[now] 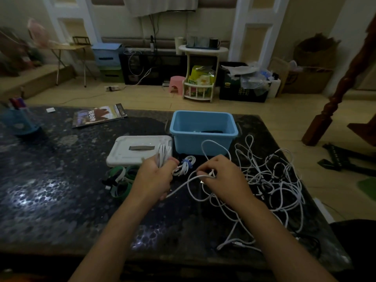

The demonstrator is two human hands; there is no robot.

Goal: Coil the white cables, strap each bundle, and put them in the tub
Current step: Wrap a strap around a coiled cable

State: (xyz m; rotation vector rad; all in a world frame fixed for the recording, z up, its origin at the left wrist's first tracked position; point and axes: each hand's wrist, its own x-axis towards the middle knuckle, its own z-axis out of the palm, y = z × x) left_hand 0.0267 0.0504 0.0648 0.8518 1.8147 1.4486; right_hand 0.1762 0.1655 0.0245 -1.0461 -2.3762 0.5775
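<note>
Mid-coil at the dark table: my left hand (156, 176) has its fingers curled tight round a half-wound bundle (162, 154) of white cable whose loops stand up out of the fist, while my right hand (221, 176) pinches the same cable's running strand (189, 180) between thumb and fingertips, feeding slack across from three o'clock. One finished bundle (185, 164), cinched with a blue strap, lies on the table between the hands at twelve o'clock, not yet in the blue tub (203, 132), which sits just beyond it; something pale and something dark show at the tub's bottom, too dim to identify. By my reading the job is less than half done: the bundle in hand needs winding out and strapping, and a large tangle of white cables (270, 180) sprawls at three o'clock, with dark leads mixed in that may snag the pull. Green straps (122, 180) wait at nine o'clock below the tub's white lid (138, 149). A magazine (99, 117) and a blue pen holder (20, 123) sit far off at ten o'clock.
</note>
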